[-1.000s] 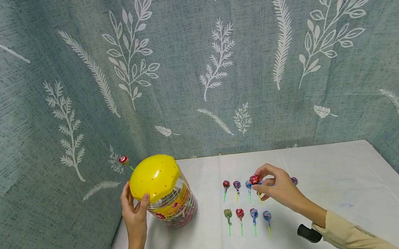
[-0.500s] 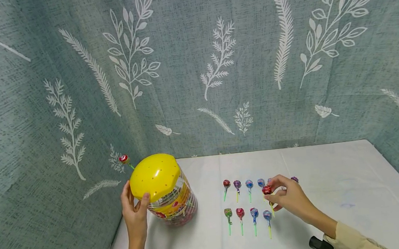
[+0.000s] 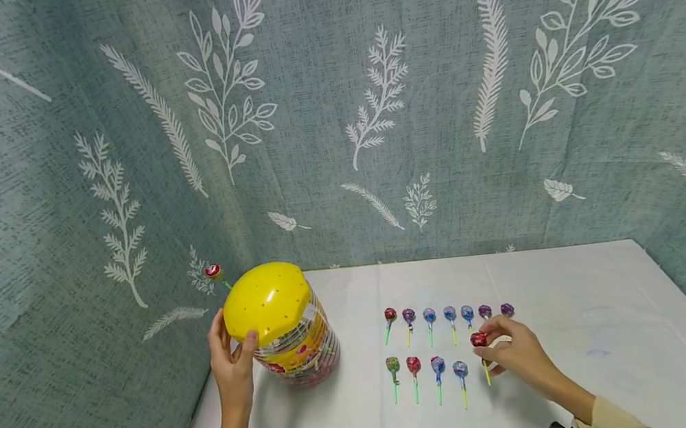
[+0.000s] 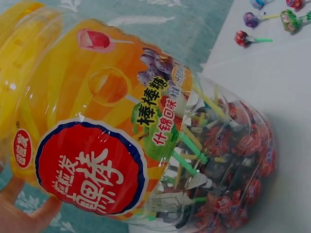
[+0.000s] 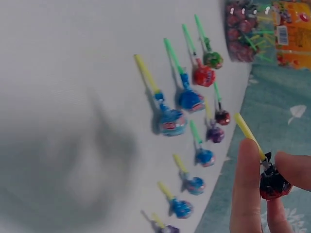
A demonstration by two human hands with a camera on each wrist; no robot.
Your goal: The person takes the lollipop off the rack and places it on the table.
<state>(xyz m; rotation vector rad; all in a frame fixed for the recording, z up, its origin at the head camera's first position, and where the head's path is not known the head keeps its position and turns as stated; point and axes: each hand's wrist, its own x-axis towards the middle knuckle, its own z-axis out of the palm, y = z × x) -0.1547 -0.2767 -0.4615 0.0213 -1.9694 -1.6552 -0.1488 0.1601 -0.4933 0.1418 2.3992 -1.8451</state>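
Note:
My left hand (image 3: 232, 371) grips the upper part of a clear plastic candy jar (image 3: 306, 350) at its yellow lid (image 3: 267, 302). In the left wrist view, wrapped lollipops (image 4: 245, 143) fill the jar's lower part. My right hand (image 3: 520, 354) pinches a dark red lollipop (image 3: 478, 339) with a yellow stick, just above the table at the right end of the front row. The front row has a green lollipop (image 3: 392, 365), a red lollipop (image 3: 413, 364) and two blue ones. Behind it runs a longer row, from a dark red lollipop (image 3: 390, 314) to a purple lollipop (image 3: 507, 310).
A red lollipop (image 3: 213, 272) on a green stick shows beyond the lid; what holds it up is hidden. A white cloth covers the table (image 3: 601, 313). Green leaf-patterned fabric (image 3: 308, 107) hangs at the back and left side.
My right hand has moved right and toward the front with the red lollipop, uncovering the right part of the back row. My left hand stays on the jar.

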